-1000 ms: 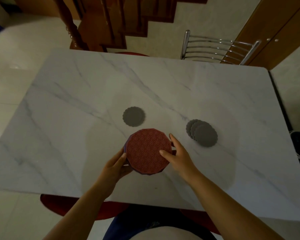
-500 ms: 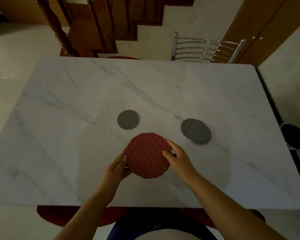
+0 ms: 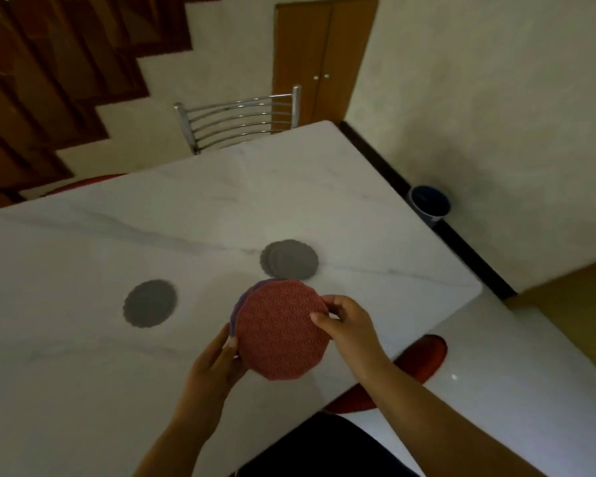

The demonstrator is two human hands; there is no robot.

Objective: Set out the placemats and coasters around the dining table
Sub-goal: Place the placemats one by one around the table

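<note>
A stack of round placemats point(image 3: 278, 333), red patterned on top with a purple edge showing beneath, is held just above the white marble table point(image 3: 83, 373). My left hand point(image 3: 217, 370) grips the stack's lower left edge. My right hand point(image 3: 350, 328) pinches the top red mat's right rim between thumb and fingers. One grey scalloped coaster point(image 3: 150, 303) lies alone to the left. A small fanned pile of grey coasters point(image 3: 289, 259) lies just beyond the placemats.
A chrome-backed chair point(image 3: 238, 120) stands at the table's far side, and red chair seats point(image 3: 424, 359) show under the near right edge. A dark bucket point(image 3: 430, 203) sits on the floor by the wall. A wooden staircase point(image 3: 49, 80) rises at the left.
My view has swung to the right and tilted, so the table now sits diagonally. Both hands still hold the placemat stack; my right fingers have curled onto the top mat's rim.
</note>
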